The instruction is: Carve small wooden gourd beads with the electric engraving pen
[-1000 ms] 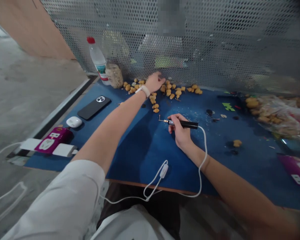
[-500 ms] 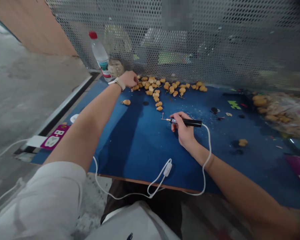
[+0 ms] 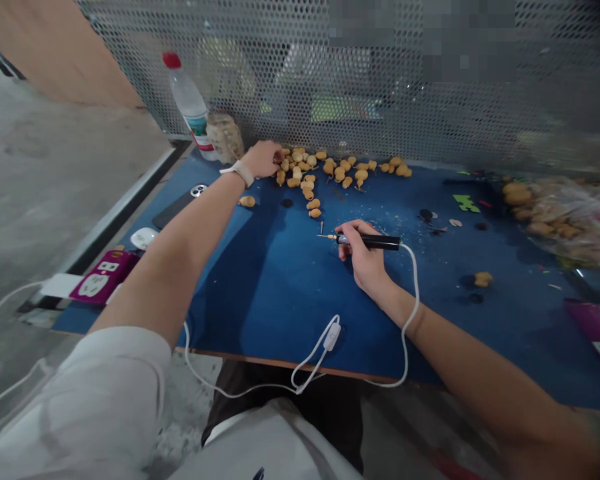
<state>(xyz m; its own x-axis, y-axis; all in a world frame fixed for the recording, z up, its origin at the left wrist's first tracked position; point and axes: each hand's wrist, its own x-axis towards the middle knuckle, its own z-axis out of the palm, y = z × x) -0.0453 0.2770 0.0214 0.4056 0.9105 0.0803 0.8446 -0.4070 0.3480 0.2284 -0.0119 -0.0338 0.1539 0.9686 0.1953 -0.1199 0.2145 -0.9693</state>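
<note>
My left hand (image 3: 263,159) reaches to the left end of a pile of small tan gourds (image 3: 307,185). Its fingers are curled down among them, and whatever they grip is hidden. A single gourd (image 3: 247,201) lies below that wrist. My right hand (image 3: 363,252) is closed around a black pen-shaped electric tool (image 3: 380,242), held level above the table. The tool's thin metal bit points left, below the nearest gourds. From its back end a white cord (image 3: 414,280) runs down to an inline switch (image 3: 332,337) near the table's front edge.
Behind the blue table (image 3: 280,287) rises a perforated metal panel (image 3: 280,80). A water bottle (image 3: 187,100) and a jar (image 3: 225,137) stand back left. A phone (image 3: 177,207) and purple power strip (image 3: 105,277) lie left. At right are a plastic bag (image 3: 575,217) and a green puzzle piece (image 3: 466,203).
My left hand has shifted slightly right along the gourds, its fingers still curled. My right hand keeps the tool in nearly the same place. The camera view has shifted a little.
</note>
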